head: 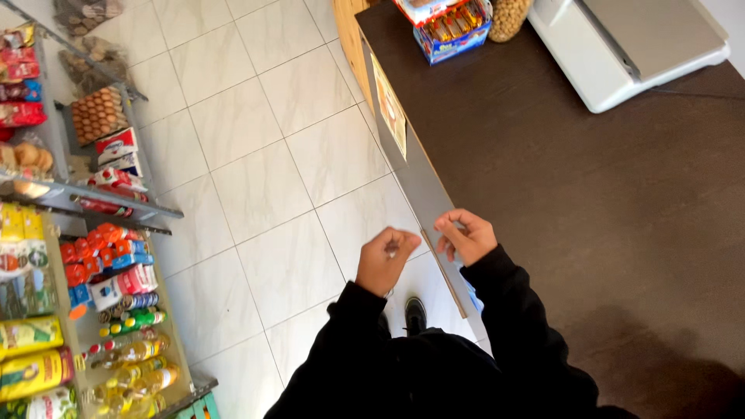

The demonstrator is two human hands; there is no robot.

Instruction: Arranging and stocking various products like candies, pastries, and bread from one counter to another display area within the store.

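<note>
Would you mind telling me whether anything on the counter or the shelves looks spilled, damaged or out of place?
Nothing stands out. The counter shows no spill, the white scale and snack box sit squarely, and the shelves look orderly. Both hands, left hand and right hand, hover at the counter's edge.

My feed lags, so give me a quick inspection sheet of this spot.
Surface: dark brown counter, bare near the hands.
Things in hand: nothing clearly seen; both hands curled, too blurred to tell.
Clutter: snack box, jar of nuts, white scale at the far end.
Hands: left hand over the floor; right hand at the counter edge.
Cables: nothing seen.
Surroundings: tiled floor, grocery shelves with bottles and packets.
</note>
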